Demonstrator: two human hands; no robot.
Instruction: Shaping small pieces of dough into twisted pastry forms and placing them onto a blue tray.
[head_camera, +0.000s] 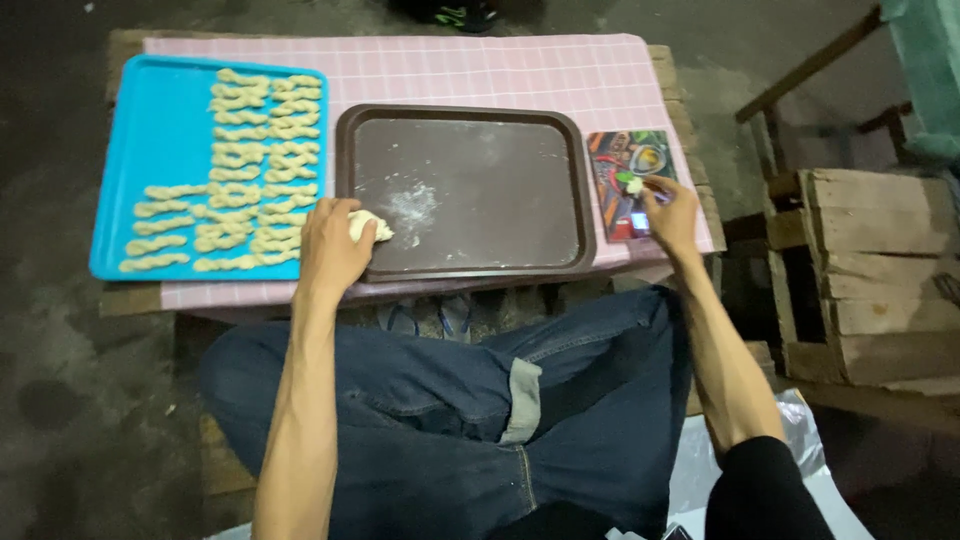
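My left hand (333, 245) rests on the near left corner of a brown tray (465, 120) and is closed around a lump of pale dough (368, 227). Flour is smeared on the tray's middle. My right hand (668, 212) reaches to the right of the tray and pinches a small piece of dough (634, 185) over a small colourful scale (628, 180). A blue tray (150, 130) at the left holds several twisted dough sticks (250, 160) in rows.
The trays stand on a low table with a pink checked cloth (500, 70). My crossed legs in jeans sit in front of it. Wooden crates (870, 270) stand at the right, with a chair frame (810, 70) behind them. Dark floor surrounds the table.
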